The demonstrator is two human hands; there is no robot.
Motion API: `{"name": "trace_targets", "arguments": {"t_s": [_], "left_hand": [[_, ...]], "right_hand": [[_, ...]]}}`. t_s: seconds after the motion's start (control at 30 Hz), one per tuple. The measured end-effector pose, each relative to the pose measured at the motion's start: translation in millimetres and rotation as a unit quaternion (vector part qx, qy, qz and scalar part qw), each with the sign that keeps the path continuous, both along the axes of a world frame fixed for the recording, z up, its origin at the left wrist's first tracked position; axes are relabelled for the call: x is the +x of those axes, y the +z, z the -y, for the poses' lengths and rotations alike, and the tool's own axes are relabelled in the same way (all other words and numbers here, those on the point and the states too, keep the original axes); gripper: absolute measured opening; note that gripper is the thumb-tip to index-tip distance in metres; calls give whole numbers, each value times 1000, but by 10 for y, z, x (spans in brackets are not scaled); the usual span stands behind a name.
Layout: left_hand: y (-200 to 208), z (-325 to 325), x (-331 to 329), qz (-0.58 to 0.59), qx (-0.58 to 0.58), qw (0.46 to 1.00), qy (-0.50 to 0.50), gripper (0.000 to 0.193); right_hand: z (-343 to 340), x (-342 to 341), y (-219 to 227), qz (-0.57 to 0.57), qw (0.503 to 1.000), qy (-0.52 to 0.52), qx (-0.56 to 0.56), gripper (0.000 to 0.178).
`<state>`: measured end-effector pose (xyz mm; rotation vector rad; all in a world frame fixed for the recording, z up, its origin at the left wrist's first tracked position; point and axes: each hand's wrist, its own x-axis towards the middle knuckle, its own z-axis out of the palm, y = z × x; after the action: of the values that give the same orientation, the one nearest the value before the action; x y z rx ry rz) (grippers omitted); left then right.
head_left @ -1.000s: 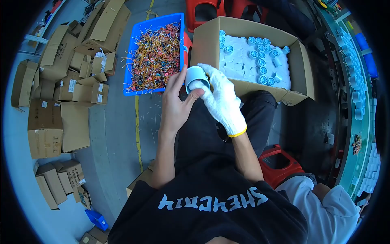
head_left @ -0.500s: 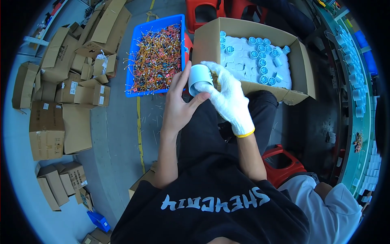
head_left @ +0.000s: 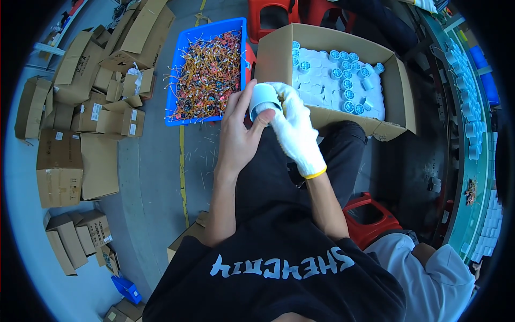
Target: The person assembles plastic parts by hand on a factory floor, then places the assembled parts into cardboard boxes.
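Observation:
A white cylindrical plastic housing [head_left: 264, 94] is held between my two hands above my lap, its open end tilted toward me. My bare left hand [head_left: 239, 124] closes on its left side, fingers along the wall and thumb at the lower rim. On my right hand [head_left: 296, 129] is a white knitted glove with a yellow cuff. Its fingers wrap the housing's right side, and the gloved thumb reaches in at the open end. What lies inside the housing is hidden.
Ahead on the left stands a blue bin [head_left: 170, 100] of wired parts. Right of it, a cardboard box [head_left: 328, 119] holds several similar housings. Cartons [head_left: 60, 169] line the left wall. A red stool [head_left: 370, 217], a person in a white shirt [head_left: 429, 273] and a green workbench [head_left: 465, 214] are right.
My gloved right hand has shifted slightly left, closer to my left hand. The housing's open end is turned a little differently. A gloved hand now shows at the top right.

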<state>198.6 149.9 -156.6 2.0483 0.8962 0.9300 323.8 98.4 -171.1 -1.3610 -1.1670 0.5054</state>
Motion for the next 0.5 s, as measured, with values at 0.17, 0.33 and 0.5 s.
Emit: {"name": "trace_targets", "arguments": {"t_s": [0.17, 0.33, 0.5], "left_hand": [[22, -72, -73, 64, -107, 992, -23, 52], [-19, -87, -94, 155, -176, 972, -16, 48], [22, -47, -105, 133, -144, 980, -8, 51]], "right_hand": [[57, 134, 171, -233, 961, 103, -104, 41], [119, 149, 286, -301, 942, 123, -79, 49], [117, -4, 407, -228, 964, 80, -108, 49]]}}
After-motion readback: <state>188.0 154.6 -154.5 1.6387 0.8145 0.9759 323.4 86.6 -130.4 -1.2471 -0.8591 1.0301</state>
